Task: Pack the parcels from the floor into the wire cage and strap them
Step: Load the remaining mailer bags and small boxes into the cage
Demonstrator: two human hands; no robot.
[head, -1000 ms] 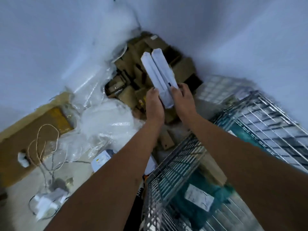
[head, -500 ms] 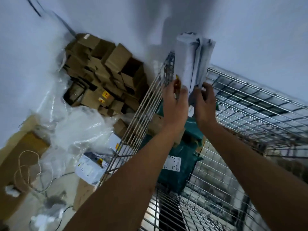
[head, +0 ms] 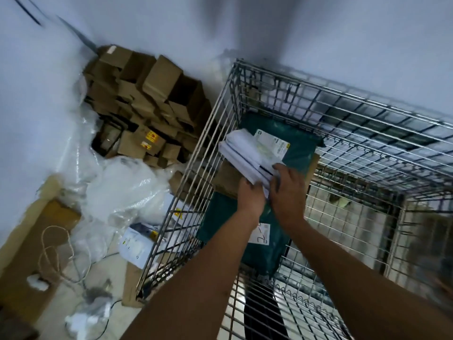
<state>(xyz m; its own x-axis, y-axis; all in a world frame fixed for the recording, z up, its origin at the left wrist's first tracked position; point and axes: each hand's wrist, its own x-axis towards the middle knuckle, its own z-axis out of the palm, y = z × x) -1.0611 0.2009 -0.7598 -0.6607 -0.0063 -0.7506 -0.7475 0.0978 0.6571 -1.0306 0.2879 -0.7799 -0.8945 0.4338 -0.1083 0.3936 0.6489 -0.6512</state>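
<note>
Both my hands reach down inside the wire cage [head: 348, 133]. My left hand [head: 250, 197] and my right hand [head: 286, 190] grip the near end of a bundle of white parcels [head: 245, 155], which lies tilted over the things in the cage. Under it sit a teal mailer bag with a white label [head: 296, 143], a brown cardboard box [head: 226, 177] and a second teal bag [head: 267, 244] nearer to me. A white parcel [head: 137, 244] lies on the floor just outside the cage's left wall.
A heap of brown cardboard boxes [head: 152, 106] fills the wall corner left of the cage. Clear plastic wrap [head: 117, 187] spreads over the floor beside it. A flat cardboard sheet [head: 29, 253] with a loose string [head: 56, 251] lies at the far left.
Both hands carried the white bundle from above the box heap, over the cage's left wall, and lowered it into the cage onto the teal bags.
</note>
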